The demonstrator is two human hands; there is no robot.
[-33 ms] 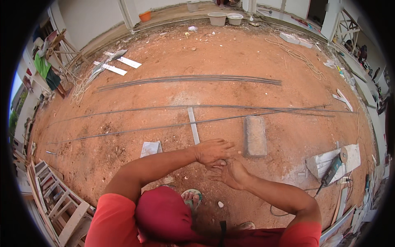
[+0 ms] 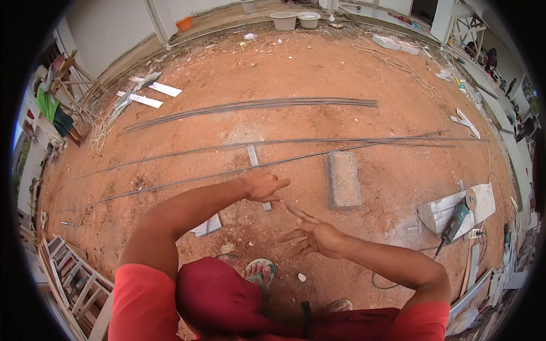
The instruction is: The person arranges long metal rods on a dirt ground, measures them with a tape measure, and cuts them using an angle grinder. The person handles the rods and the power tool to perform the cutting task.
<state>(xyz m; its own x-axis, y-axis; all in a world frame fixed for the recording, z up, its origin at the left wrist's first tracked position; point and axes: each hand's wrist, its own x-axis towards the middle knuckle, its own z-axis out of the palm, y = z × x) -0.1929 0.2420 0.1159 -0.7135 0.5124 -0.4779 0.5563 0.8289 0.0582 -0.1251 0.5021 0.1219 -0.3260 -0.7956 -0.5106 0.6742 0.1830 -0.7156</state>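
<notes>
My left hand (image 2: pixel 263 186) is held over the ground, a finger pointing right and nothing visible in it. Just below and to its right, my right hand (image 2: pixel 318 237) has its fingers spread and holds nothing. The hands are close together, with a narrow gap between them. Under the left hand lies a narrow pale strip (image 2: pixel 252 156), partly hidden by the hand. Long thin metal rods (image 2: pixel 207 178) run across the soil just beyond. To the right of the hands lies a grey rectangular block (image 2: pixel 344 181).
An angle grinder (image 2: pixel 455 220) rests by pale slabs (image 2: pixel 434 215) at right, its cable trailing toward me. More rods (image 2: pixel 250 105) lie farther off. A wooden ladder (image 2: pixel 77 282) is at lower left. Someone in a green top (image 2: pixel 48 105) stands far left. Tubs (image 2: pixel 284 21) stand at the back.
My hands were together, fingers touching; now they are apart. The left has moved up and left, and the right hand's fingers have spread. The whole view has shifted slightly.
</notes>
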